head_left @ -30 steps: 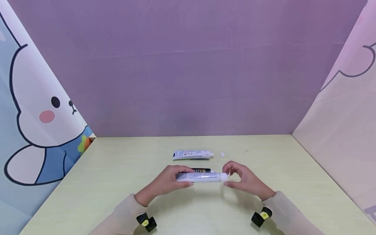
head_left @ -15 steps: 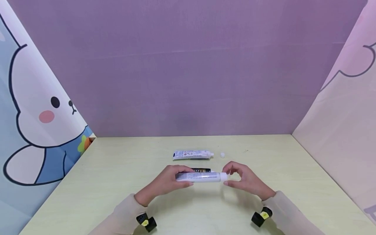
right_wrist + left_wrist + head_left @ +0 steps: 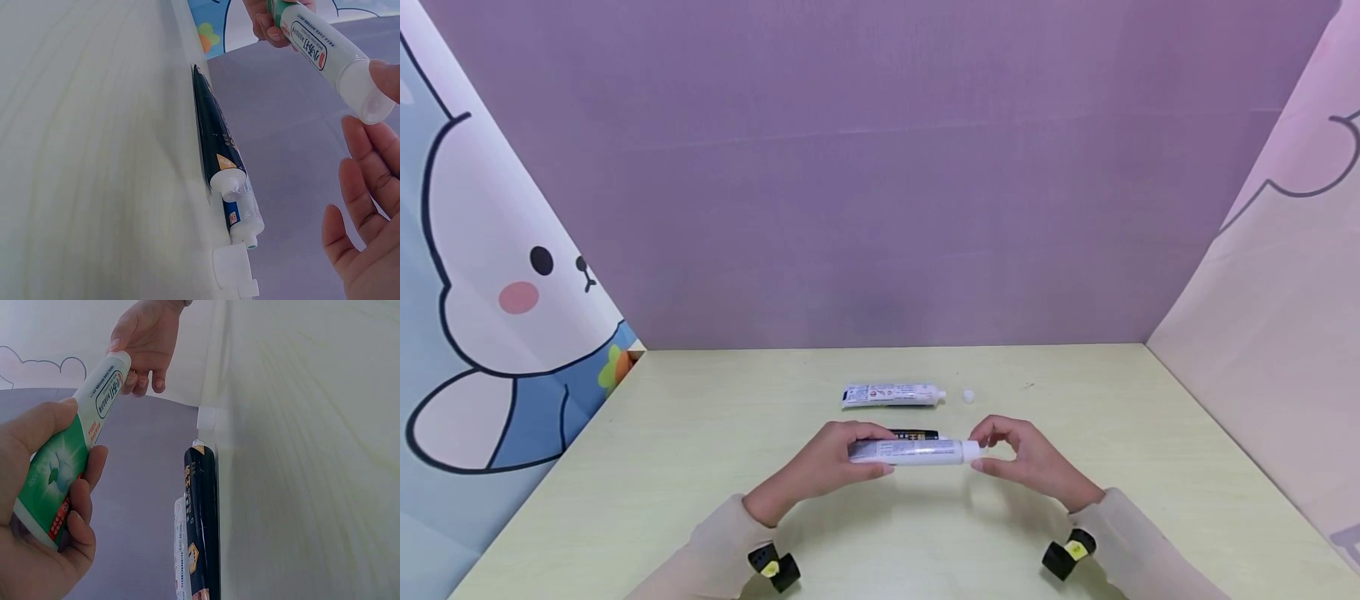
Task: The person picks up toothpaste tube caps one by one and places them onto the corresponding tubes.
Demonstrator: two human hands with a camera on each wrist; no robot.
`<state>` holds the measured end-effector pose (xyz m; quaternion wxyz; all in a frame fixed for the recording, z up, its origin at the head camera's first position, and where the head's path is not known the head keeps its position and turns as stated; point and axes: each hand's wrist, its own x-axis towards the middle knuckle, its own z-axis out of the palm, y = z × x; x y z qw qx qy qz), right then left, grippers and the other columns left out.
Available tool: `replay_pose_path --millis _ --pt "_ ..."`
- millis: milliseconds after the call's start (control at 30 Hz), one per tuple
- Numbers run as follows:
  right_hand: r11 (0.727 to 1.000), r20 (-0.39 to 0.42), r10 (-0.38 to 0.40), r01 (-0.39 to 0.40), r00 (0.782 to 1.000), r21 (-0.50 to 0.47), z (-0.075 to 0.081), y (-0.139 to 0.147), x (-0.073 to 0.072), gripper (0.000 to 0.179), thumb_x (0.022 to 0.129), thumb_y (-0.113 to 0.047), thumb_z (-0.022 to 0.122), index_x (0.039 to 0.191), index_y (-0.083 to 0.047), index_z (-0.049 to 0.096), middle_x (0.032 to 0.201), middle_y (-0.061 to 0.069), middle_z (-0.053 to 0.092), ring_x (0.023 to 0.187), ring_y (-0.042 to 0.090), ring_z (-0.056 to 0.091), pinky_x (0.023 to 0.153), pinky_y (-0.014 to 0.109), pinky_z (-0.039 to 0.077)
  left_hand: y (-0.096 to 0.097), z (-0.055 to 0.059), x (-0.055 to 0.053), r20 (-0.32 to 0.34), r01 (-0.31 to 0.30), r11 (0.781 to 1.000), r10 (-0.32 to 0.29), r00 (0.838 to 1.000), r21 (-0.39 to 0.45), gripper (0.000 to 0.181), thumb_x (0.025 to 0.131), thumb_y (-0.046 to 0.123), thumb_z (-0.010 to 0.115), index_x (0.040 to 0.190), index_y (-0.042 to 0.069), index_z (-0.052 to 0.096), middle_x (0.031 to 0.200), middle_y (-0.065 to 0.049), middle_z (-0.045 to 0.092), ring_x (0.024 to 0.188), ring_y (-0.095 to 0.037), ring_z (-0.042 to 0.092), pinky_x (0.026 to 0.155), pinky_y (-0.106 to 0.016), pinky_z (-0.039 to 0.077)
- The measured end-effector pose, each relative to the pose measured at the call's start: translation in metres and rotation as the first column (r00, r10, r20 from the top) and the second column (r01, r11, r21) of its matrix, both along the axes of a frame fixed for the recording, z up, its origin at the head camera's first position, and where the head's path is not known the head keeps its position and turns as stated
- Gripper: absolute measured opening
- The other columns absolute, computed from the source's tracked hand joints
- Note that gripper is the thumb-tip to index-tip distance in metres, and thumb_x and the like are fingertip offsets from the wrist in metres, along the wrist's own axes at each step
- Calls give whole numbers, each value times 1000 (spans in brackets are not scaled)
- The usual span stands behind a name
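My left hand (image 3: 837, 457) grips a green and white toothpaste tube (image 3: 62, 456) by its body, thumb on one side and fingers curled on the other. The tube is held above the table, its white cap (image 3: 364, 92) pointing right. Around that cap my right hand (image 3: 1028, 457) pinches with thumb and index finger; its other fingers (image 3: 359, 194) are loosely bent below. Behind the held tube lies a black toothpaste tube (image 3: 215, 131), its nozzle bare, partly hidden in the head view. Farther back is a white toothpaste tube (image 3: 891, 395), also with a bare nozzle.
A loose white cap (image 3: 967, 396) lies right of the back tube. The right wrist view shows a larger white cap (image 3: 231, 265) on the pale wooden table (image 3: 715, 417). A purple panel (image 3: 880, 183) stands behind, with printed panels at both sides.
My right fingers have shifted slightly at the cap. The left hand, the held tube and the tubes on the table stay where they were.
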<state>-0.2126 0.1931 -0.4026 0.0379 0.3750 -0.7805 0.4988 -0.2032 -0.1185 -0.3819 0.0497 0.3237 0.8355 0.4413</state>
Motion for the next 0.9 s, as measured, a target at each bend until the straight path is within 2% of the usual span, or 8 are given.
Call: replay_pose_path --millis 267,533,900 --pt "1000 36 -15 15 999 9 0 0 0 15 82 -6 70 94 -12 63 92 -2 65 84 13 54 77 32 43 0 -1 -1 3 -1 1000 1 1000 -3 33 83 26 73 113 13 67 107 0 66 86 -11 57 72 -24 47" --pt "1000 63 11 -11 998 1 0 1 0 11 85 -4 67 93 -10 63 89 6 65 83 13 54 77 34 43 1 -3 -1 -4 -11 1000 11 1000 -5 34 82 27 73 113 13 67 108 -1 66 86 -11 57 72 -24 48" --pt "1000 107 -10 7 994 25 0 0 0 3 88 -5 63 91 -6 63 90 -5 65 82 13 55 78 33 43 1 -1 0 4 -15 1000 15 1000 0 34 82 25 73 113 12 67 107 -1 66 85 -10 57 71 -24 48"
